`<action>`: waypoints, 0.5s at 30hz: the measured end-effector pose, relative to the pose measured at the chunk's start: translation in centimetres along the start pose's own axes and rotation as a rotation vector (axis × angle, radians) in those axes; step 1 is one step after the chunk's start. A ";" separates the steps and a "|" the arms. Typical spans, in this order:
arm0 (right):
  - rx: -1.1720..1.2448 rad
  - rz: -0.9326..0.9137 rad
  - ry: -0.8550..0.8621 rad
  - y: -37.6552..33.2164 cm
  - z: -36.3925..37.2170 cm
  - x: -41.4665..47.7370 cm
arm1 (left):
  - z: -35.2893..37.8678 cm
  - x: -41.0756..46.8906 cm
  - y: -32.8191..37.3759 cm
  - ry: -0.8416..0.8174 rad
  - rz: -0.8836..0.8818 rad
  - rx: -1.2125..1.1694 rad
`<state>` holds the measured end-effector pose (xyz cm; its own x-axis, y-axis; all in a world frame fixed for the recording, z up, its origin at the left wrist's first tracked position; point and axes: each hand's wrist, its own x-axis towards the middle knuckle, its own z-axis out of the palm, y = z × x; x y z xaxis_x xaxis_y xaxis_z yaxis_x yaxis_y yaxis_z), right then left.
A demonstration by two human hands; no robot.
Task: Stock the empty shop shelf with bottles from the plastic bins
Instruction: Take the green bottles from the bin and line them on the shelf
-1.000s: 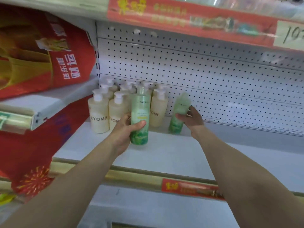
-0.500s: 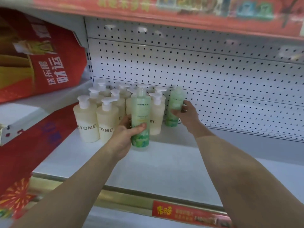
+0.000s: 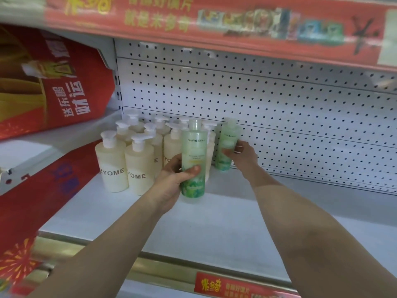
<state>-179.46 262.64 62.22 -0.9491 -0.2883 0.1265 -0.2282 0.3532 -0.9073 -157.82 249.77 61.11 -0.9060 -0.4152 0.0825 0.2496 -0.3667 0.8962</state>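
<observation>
Rear bottle [image 3: 227, 136] now upright, translucent green

The green bottle [image 3: 194, 147] nearest the camera carried the brand SHIROIRUKA across its upper label; the finer lines beneath could not be read. The print on the second green bottle [image 3: 226, 138] was too small to make out. The front cream pump bottles [image 3: 112, 166] showed "KYOME" and "YOME" in dark capitals. The red bag [image 3: 71, 89] bore white characters 财运. The red strip [image 3: 225, 286] on the shelf edge read 米多奇 in yellow, as did the blurred banner [image 3: 154, 18] overhead.
</observation>
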 end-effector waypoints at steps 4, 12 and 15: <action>-0.049 0.027 0.011 -1.4 -0.8 -1.1 | 1.6 -0.1 -0.2 -0.025 -0.018 -0.022; 0.316 -0.101 -0.521 -5.3 -7.2 -8.8 | 6.5 -0.1 -0.7 -0.036 -0.023 0.026; 0.268 -0.126 -0.506 -5.8 -8.7 -10.5 | 8.6 -0.1 -1.5 -0.049 -0.031 0.064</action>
<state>-170.10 271.35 69.60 -0.6818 -0.7257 0.0925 -0.2073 0.0705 -0.9757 -161.04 257.48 63.49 -0.9290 -0.3627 0.0742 0.2004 -0.3241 0.9246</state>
